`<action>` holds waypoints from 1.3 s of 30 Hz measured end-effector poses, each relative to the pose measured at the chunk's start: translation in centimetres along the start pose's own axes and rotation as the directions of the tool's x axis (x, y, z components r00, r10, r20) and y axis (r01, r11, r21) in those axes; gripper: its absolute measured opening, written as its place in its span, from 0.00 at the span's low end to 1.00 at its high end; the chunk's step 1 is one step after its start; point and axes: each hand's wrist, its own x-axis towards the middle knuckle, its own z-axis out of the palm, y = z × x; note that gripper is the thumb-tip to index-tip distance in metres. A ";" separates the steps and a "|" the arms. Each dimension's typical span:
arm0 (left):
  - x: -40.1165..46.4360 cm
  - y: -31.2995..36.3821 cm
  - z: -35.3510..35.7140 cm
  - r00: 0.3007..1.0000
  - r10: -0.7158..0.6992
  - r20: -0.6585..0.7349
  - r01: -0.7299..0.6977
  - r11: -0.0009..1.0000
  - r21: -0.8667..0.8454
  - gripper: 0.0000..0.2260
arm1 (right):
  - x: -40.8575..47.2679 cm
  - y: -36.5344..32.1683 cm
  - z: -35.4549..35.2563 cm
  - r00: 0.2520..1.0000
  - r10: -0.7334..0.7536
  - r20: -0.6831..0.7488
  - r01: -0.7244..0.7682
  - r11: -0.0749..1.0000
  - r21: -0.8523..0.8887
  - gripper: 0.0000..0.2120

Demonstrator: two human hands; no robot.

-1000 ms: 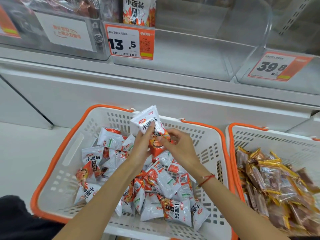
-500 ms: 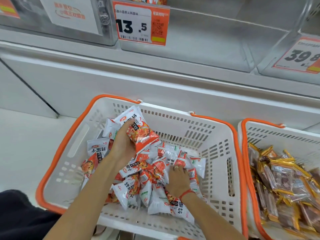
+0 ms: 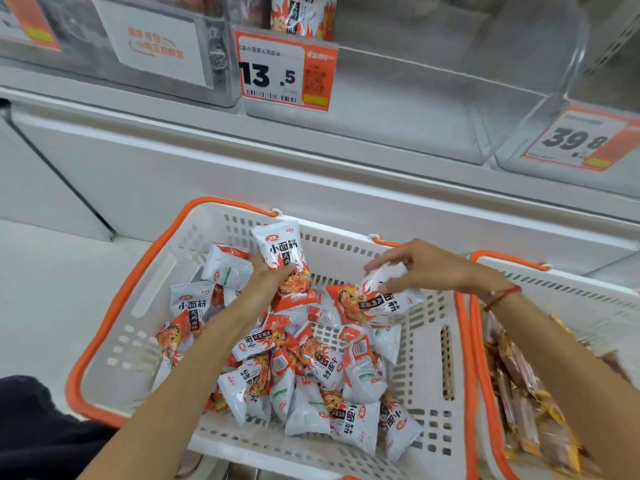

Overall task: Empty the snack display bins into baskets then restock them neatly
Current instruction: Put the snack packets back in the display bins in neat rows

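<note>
Gripping an upright stack of white-and-orange snack packets, the left hand has its fingers curled round the stack's lower half, with the printed top packet facing up toward the camera. Just to the right of it, the right hand pinches another packet between thumb and fingertips, holding it tilted, its orange end pointing toward the left hand; a red cord circles that wrist. Both hands are raised above the white basket with the orange rim, and beneath and nearer than them lies a loose heap of the same packets, scattered across the basket floor. Beside the right forearm, on its outer side, stands a second orange-rimmed basket holding gold-and-brown wrapped snacks. Beyond the hands, higher up, a clear display bin carries a price tag reading 13.5, with one packet standing behind the tag. Farther right of the right hand another bin bears a tag reading 39.8.
</note>
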 end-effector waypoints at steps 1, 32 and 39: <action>-0.1 0.5 0.3 0.999 -0.027 0.025 0.027 1.000 0.008 0.27 | -0.7 -1.0 -0.9 0.998 -0.019 0.060 0.020 1.000 -0.010 0.13; -5.7 14.1 5.1 0.849 0.518 0.103 -0.471 0.831 -0.295 0.22 | -2.7 -11.1 -3.0 0.899 -0.273 -0.344 0.393 0.849 0.353 0.23; -5.0 22.6 1.9 0.573 0.819 -0.015 -0.811 0.570 0.135 0.26 | -1.5 -15.3 -7.6 0.750 -0.256 -0.610 0.568 0.722 0.395 0.19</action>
